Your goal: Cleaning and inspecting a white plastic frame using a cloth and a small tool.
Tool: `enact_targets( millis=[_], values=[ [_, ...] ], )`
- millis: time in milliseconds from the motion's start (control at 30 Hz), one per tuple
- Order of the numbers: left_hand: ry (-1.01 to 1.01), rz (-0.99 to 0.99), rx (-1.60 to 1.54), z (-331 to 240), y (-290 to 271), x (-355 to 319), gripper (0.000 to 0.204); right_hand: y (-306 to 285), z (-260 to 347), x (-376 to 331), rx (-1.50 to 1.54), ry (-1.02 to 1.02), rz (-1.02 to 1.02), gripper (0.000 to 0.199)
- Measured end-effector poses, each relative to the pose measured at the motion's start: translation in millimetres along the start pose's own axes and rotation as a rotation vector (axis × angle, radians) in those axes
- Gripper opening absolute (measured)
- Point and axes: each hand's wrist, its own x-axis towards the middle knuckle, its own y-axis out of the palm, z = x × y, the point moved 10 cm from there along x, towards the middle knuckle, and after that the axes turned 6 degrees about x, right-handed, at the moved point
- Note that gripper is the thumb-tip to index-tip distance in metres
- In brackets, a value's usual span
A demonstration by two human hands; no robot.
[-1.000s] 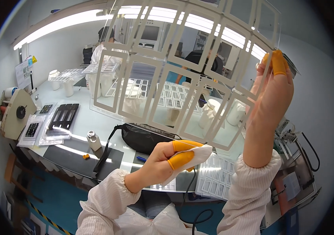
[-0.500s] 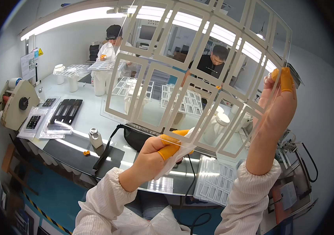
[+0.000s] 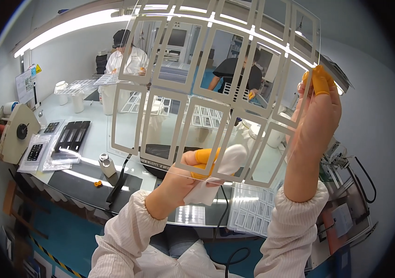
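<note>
Head view: the right hand is raised, its fingertips pinched narrow on the right edge of the panel, a clear sheet printed with pale frames. The panel stands tilted above the table. The left hand is closed around a white cloth at the panel's lower edge; whether the cloth touches it, I cannot tell. Both hands wear orange finger covers.

White jars stand at the table's far left, bearing framed sheets on top; their walls are opaque, so what they hold is hidden. More jars show through the panel. A pale bottle stands on the near side, its contents hidden too. Flat clear bags contain dark pieces with small windows.

On the left wall hang a white notice, its print too small to read, and a yellow triangular sign. Beyond the table are two co-workers, one in white, one in black.
</note>
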Motion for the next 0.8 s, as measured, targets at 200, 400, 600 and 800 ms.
enact_targets(
  millis=[200, 400, 600, 800],
  values=[
    [-0.087, 0.022, -0.049, 23, -15, -21, 0.026, -2, -8, 6, 0.144, 0.025, -0.005, 0.021],
    [-0.143, -0.049, -0.110, 20, -19, -26, 0.018, -7, -19, 13, 0.210, 0.097, 0.003, 0.019],
    [-0.122, -0.019, -0.183, 17, -25, -31, 0.021, -14, -24, 21, 0.304, 0.094, 0.050, 0.011],
    [-0.046, 0.004, -0.227, 5, -35, -34, 0.023, -28, -35, 26, 0.277, 0.145, 0.077, 0.016]
  ],
)
